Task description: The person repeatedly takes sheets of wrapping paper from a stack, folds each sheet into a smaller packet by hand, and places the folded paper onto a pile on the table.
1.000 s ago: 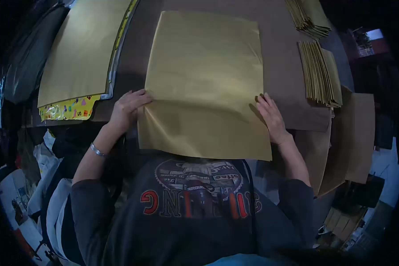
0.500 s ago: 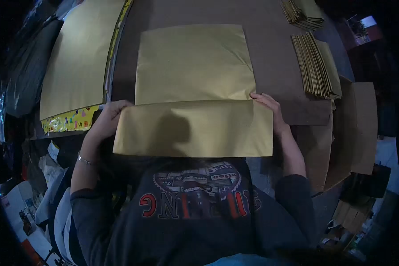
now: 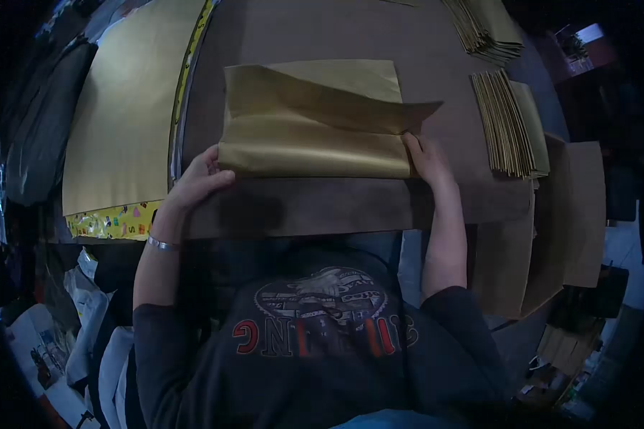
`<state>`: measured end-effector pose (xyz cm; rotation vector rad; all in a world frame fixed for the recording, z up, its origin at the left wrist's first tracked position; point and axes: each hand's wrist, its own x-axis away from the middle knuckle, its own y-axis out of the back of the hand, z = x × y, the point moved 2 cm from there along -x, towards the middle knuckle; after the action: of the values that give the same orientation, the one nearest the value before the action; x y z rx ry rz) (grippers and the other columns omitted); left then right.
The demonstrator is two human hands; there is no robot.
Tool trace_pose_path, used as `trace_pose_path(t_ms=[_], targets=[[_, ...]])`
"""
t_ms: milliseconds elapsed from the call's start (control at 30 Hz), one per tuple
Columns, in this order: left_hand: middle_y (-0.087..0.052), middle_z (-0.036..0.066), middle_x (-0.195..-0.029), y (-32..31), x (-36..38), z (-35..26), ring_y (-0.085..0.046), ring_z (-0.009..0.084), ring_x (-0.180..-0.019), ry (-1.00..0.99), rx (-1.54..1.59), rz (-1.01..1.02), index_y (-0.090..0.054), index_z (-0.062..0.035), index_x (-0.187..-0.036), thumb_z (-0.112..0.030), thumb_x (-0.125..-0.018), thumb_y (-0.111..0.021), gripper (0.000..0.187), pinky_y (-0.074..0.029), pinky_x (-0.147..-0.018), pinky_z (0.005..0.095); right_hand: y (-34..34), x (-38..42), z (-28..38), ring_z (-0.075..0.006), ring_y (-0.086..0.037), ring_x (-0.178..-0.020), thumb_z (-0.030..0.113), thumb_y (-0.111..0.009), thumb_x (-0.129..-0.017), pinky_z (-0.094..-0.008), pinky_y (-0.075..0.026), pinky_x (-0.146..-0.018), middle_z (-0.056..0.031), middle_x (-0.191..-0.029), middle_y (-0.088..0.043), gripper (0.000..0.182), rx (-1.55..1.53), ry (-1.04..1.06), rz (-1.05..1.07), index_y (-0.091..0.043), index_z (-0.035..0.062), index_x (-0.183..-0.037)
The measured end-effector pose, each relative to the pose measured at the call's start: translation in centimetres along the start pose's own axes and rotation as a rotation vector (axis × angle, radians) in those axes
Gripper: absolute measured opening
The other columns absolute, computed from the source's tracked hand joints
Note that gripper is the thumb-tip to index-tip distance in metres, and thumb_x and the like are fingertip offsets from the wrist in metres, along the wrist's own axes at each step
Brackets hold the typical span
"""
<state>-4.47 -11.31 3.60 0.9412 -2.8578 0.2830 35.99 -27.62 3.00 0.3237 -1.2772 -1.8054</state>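
A gold sheet lies on the brown table, its near part folded up and over toward the far side. The turned flap is raised and wavy, with a pointed corner standing out at the right. At the sheet's near left corner, my left hand has its fingers at the edge, partly behind it, and the thumb lying on the near edge. My right hand pinches the right edge close to the fold, fingertips on the gold surface.
Large flat gold sheets lie at the left over yellow printed packaging. Folded gold pieces stand in a row at the right, with another bundle behind. An open cardboard box is beside the table.
The near flap, which hung toward my body, has been turned up and away over the sheet. Both hands have moved with it, and the fold now lies on the table.
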Motion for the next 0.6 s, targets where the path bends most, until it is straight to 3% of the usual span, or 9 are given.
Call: trace_pose_path(t_ms=[67,167,300,367,400,433,500,533,600], targets=[[-0.063,0.007,-0.119,-0.5,0.7,-0.1,-0.061,0.0116,-0.103,0.123,-0.089,-0.076,-0.05,0.0016,-0.126,-0.01,-0.085,-0.074,0.048,-0.051,-0.088,0.0243,-0.4,-0.5,-0.5,-0.0411,-0.065,-0.089,0.045,-0.05,-0.096,-0.0441,-0.049,-0.079,-0.028,-0.093,-0.066,0.054,0.016,0.099,-0.095,-0.067,-0.0059,-0.097],[-0.068,0.003,-0.09,-0.7,1.4,1.5,-0.063,0.0082,-0.082,0.231,-0.318,-0.296,-0.055,0.0041,-0.118,-0.004,-0.081,-0.075,0.043,-0.052,-0.074,0.0232,-0.5,-0.9,-0.7,-0.0419,-0.063,-0.091,0.046,-0.049,-0.096,-0.0468,-0.048,-0.08,-0.0268,-0.094,-0.066,0.053,-0.001,0.069,-0.032,-0.065,-0.0039,-0.094],[-0.067,0.004,-0.084,-2.1,2.5,-0.8,-0.061,0.0082,-0.077,0.403,-0.632,-0.279,-0.057,0.0035,-0.115,-0.004,-0.079,-0.076,0.041,-0.051,-0.068,0.0239,-0.7,-1.0,-0.7,-0.042,-0.063,-0.09,0.047,-0.049,-0.096,-0.0477,-0.048,-0.078,-0.0265,-0.093,-0.065,0.052,0.043,0.03,-0.036,-0.064,-0.003,-0.092],[-0.066,0.006,-0.084,-2.1,2.9,-0.5,-0.061,0.0083,-0.078,0.176,-0.646,-0.297,-0.057,0.0027,-0.116,-0.006,-0.078,-0.078,0.044,-0.05,-0.067,0.0243,-1.0,-1.1,-1.0,-0.0411,-0.063,-0.088,0.046,-0.049,-0.097,-0.0469,-0.048,-0.077,-0.0264,-0.092,-0.065,0.052,0.005,0.076,-0.028,-0.064,-0.0029,-0.092],[-0.067,0.007,-0.088,-1.6,2.8,-0.5,-0.062,0.0095,-0.083,0.324,-0.785,-0.259,-0.054,0.0033,-0.118,-0.007,-0.081,-0.076,0.045,-0.051,-0.069,0.0247,-1.1,-1.2,-1.2,-0.0402,-0.064,-0.087,0.046,-0.05,-0.097,-0.0461,-0.048,-0.076,-0.0263,-0.09,-0.065,0.051,-0.037,0.107,-0.032,-0.064,-0.0028,-0.092],[-0.067,0.007,-0.088,-1.3,2.6,-0.3,-0.062,0.0095,-0.083,0.327,-0.781,-0.274,-0.054,0.0033,-0.118,-0.007,-0.081,-0.076,0.045,-0.051,-0.069,0.0247,-1.3,-1.3,-1.5,-0.0382,-0.064,-0.083,0.045,-0.051,-0.097,-0.0444,-0.048,-0.074,-0.0255,-0.085,-0.064,0.052,-0.088,0.048,-0.011,-0.063,-0.0042,-0.091],[-0.066,0.007,-0.092,-1.6,1.8,0.3,-0.063,0.0108,-0.085,0.208,-0.169,-0.33,-0.055,0.0046,-0.117,-0.008,-0.085,-0.073,0.039,-0.051,-0.07,0.0249,-1.4,-1.0,-1.5,-0.0365,-0.064,-0.08,0.044,-0.052,-0.097,-0.0428,-0.048,-0.073,-0.0247,-0.085,-0.064,0.051,-0.113,0.082,-0.023,-0.063,-0.0047,-0.091],[-0.065,0.006,-0.093,-2.6,1.2,-0.8,-0.062,0.0106,-0.083,0.155,-0.092,-0.44,-0.056,0.0048,-0.113,-0.013,-0.092,-0.067,0.029,-0.051,-0.071,0.0242,-1.2,-0.7,-1.4,-0.0347,-0.064,-0.078,0.043,-0.053,-0.097,-0.0412,-0.048,-0.072,-0.024,-0.084,-0.064,0.05,-0.14,0.104,-0.039,-0.063,-0.0053,-0.09],[-0.065,0.004,-0.092,-2.1,0.4,-0.5,-0.061,0.0101,-0.082,0.178,-0.039,-0.461,-0.058,0.0022,-0.108,-0.016,-0.094,-0.064,0.023,-0.05,-0.071,0.0248,-0.3,0.6,-0.3,-0.031,-0.064,-0.078,0.04,-0.054,-0.098,-0.0389,-0.049,-0.072,-0.0219,-0.086,-0.065,0.047,-0.123,0.096,-0.078,-0.063,-0.0054,-0.092]])
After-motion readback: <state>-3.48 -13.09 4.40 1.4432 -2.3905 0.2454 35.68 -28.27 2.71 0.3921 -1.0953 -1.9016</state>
